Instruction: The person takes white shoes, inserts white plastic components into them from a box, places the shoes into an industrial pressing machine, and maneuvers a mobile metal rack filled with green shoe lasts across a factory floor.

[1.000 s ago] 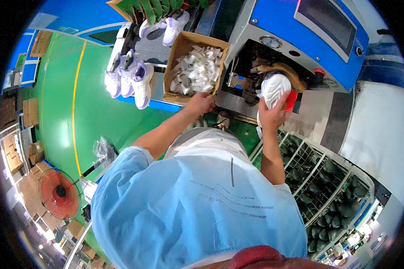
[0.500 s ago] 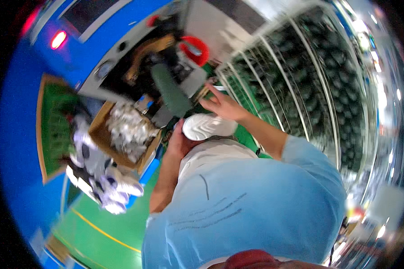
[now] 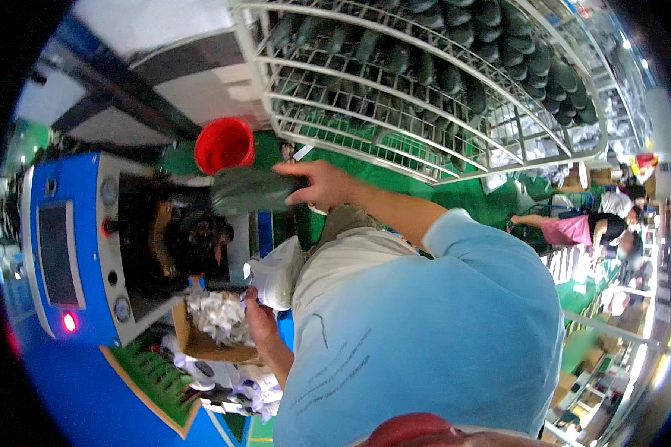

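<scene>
My right hand (image 3: 322, 183) is closed around the narrow end of a dark green shoe last (image 3: 252, 191), slightly blurred by motion. The last is held out level, just below a red bucket in the picture. Lower down, my left hand (image 3: 259, 311) grips a white shoe (image 3: 279, 274), close to my waist. Some of the left fingers are hidden behind the shoe. The shoe and the last are apart. Left of them stands a blue machine (image 3: 78, 249) with a dark opening and a black mechanism (image 3: 201, 238) inside.
Up front, a white wire rack (image 3: 350, 97) holds several rows of dark green lasts. The red bucket (image 3: 222, 147) stands on the floor beside it. A cardboard box (image 3: 194, 341) of crumpled white pieces sits near my left hand, white shoes (image 3: 257, 391) next to it. Other people work far right.
My view has turned to the right. My right hand, earlier loosely spread by the shoe, now grips the green last. The white shoe is still in my left hand, farther from the right hand.
</scene>
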Demonstrator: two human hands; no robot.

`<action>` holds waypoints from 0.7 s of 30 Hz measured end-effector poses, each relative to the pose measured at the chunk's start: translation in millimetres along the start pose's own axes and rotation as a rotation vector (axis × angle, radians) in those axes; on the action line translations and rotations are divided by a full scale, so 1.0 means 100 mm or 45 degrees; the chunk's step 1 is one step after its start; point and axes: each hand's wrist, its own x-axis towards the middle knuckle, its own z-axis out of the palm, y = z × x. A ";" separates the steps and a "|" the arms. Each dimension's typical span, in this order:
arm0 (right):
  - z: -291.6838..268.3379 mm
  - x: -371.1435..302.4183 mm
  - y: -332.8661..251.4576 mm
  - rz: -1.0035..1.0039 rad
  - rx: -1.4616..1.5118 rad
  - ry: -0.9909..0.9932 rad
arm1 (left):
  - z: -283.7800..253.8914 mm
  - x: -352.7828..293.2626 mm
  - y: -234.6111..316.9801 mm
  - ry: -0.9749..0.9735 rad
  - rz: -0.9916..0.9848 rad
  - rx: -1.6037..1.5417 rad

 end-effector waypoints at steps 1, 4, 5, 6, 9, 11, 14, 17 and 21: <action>-0.43 -0.19 -0.06 0.229 -0.195 0.057 | 0.12 0.04 0.03 0.037 0.019 0.067; -1.44 -0.87 0.38 0.385 -0.779 0.843 | 0.69 0.19 0.18 0.011 0.035 0.130; -1.79 -1.06 0.46 0.609 -0.674 1.102 | 0.88 0.23 0.25 0.088 0.054 0.320; -2.11 -1.24 0.65 0.764 -0.827 1.435 | 1.08 0.32 0.30 0.150 0.074 0.506; -3.12 -1.83 1.02 1.255 -1.177 1.776 | 1.44 0.49 0.27 0.109 0.170 0.360; -3.92 -2.39 1.63 1.269 -1.397 1.692 | 1.75 0.47 0.28 0.115 0.164 0.193; -4.70 -2.84 2.20 1.030 -1.268 1.458 | 1.82 0.49 0.24 0.226 0.307 0.514; -5.02 -2.90 2.36 1.107 -1.042 1.339 | 1.87 0.38 0.48 0.264 0.056 0.656; -5.14 -2.83 2.46 1.099 -0.988 1.272 | 1.55 0.24 0.39 0.391 0.105 0.825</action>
